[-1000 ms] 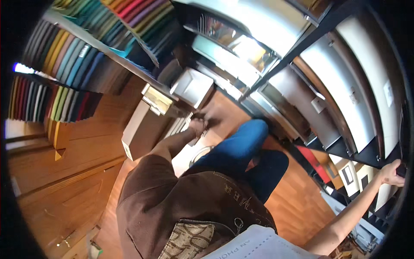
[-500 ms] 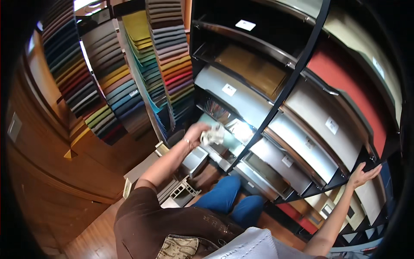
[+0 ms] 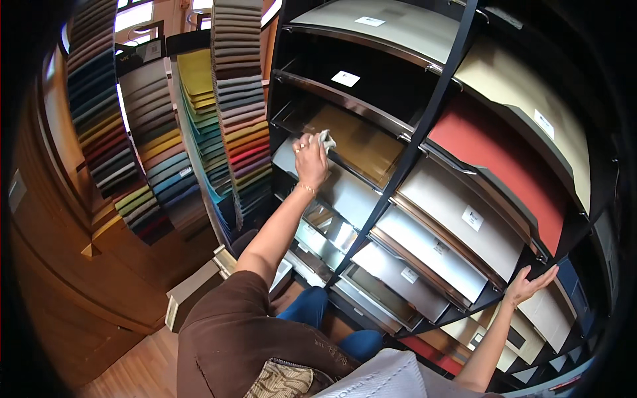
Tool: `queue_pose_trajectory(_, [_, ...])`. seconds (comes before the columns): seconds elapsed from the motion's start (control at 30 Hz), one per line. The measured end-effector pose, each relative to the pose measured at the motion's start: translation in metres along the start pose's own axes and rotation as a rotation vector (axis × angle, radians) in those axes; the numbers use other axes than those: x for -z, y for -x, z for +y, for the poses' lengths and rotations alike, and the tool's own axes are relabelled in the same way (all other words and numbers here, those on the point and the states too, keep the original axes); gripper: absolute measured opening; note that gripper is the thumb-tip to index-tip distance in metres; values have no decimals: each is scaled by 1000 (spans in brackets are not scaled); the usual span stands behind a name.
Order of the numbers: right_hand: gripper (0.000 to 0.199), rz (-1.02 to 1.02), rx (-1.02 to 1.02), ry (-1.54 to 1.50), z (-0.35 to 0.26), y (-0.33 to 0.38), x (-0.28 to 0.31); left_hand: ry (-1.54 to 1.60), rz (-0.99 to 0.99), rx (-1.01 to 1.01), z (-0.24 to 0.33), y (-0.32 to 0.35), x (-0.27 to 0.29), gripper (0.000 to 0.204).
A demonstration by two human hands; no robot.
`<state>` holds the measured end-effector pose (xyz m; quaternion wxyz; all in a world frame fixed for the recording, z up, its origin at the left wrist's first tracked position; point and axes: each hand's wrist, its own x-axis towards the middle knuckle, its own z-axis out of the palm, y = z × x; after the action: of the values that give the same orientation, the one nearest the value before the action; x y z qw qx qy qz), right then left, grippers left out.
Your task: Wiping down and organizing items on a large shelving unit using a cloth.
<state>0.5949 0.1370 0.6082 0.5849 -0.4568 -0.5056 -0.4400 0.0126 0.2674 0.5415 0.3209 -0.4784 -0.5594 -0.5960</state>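
Note:
Reaching up to the rack, my left hand [image 3: 310, 161] is closed on a crumpled pale cloth [image 3: 327, 140]. It is at the edge of a glossy brown sample panel [image 3: 371, 142], above a silvery-blue panel [image 3: 355, 196]. Whether the cloth touches the brown panel is hard to tell. My right hand [image 3: 529, 286] has its fingers stretched out and holds nothing visible. It lies against the dark rack edge, below the corner of a red panel [image 3: 501, 166].
A black divider [image 3: 401, 169] runs between the columns of tilted sample panels. Strips of coloured fabric swatches [image 3: 242, 132] hang at the left beside a wooden door [image 3: 60, 265]. A pale frame profile [image 3: 189, 295] stands low near my left arm.
My left hand has risen with the cloth from the lower shelves to the brown panel. The view has shifted, showing more upper shelves. My right hand stays by the rack edge.

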Motion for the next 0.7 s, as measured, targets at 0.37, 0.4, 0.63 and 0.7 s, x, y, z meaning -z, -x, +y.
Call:
queue_pose_trajectory(0.37, [69, -7, -29, 51, -8, -3, 2, 349, -187, -193, -16, -61, 29, 20])
queue_pose_trajectory(0.4, [69, 0, -27, 61, -7, -2, 1, 501, -112, -6, -12, -82, 29, 16])
queue_pose_trajectory(0.63, [70, -15, -91, -21, -13, -1, 0, 218, 127, 59, 37, -141, -3, 11])
queue_pose_trajectory(0.7, [70, -14, -99, -5, -16, -3, 3, 259, 107, -25, 67, -123, -4, 11])
